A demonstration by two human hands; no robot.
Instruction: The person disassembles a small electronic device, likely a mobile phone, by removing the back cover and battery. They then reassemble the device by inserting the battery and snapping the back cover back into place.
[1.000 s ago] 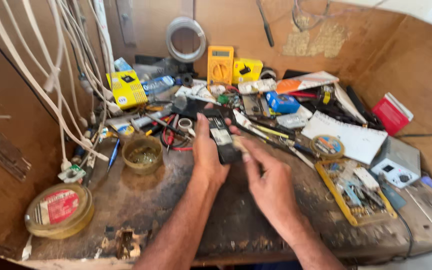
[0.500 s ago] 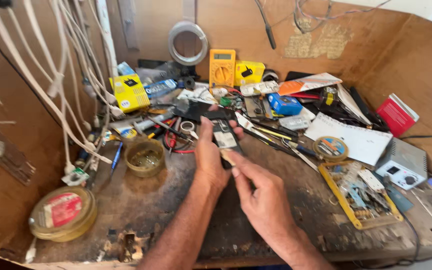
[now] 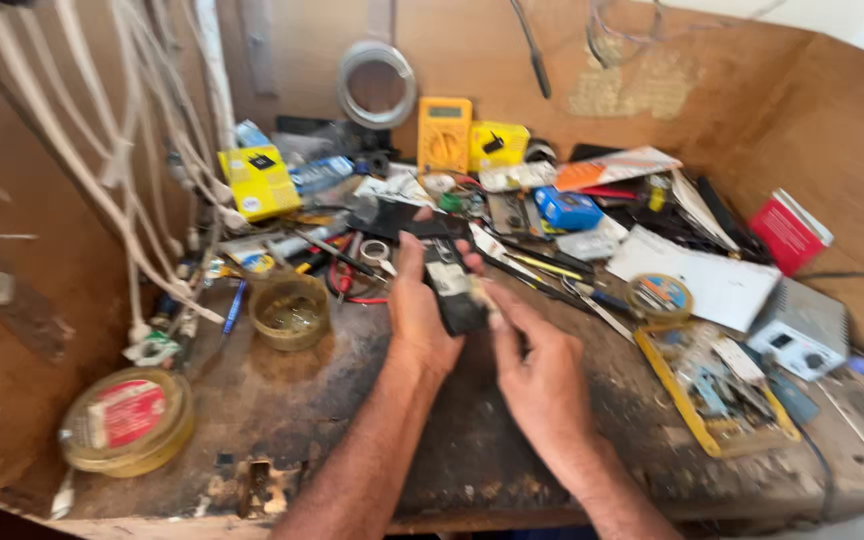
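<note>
Holding a small dark phone [image 3: 449,285] at centre frame, just above the worn dark workbench [image 3: 282,430]. Left hand [image 3: 420,320] wrapped around the phone's left edge, thumb up along that side, fingers curled behind and clamped on it. Phone standing lengthwise, slightly tilted, a pale patch showing on its face. Right hand [image 3: 542,375] just below and right of the phone, fingertips [image 3: 497,300] drawn together and touching its lower right edge; whether pinching something small there, cannot tell, too blurred.

Sitting left of the hands, near but apart: a round amber dish [image 3: 290,312]. Lying lower left near the bench edge: a flat round tin [image 3: 127,420] with a red label. Hanging down the upper left of the frame: a bundle of white cables [image 3: 142,170]. Leaning on the back wall, upper centre: a yellow multimeter [image 3: 444,135], with a coil of wire [image 3: 377,85] above and to its left. Resting upper left of the phone: a yellow box [image 3: 257,182]. Lying right of the hands: a yellow-rimmed tray [image 3: 717,390] of small parts, a grey box [image 3: 802,325] beside it, and a red box [image 3: 787,232] against the right wall.
</note>
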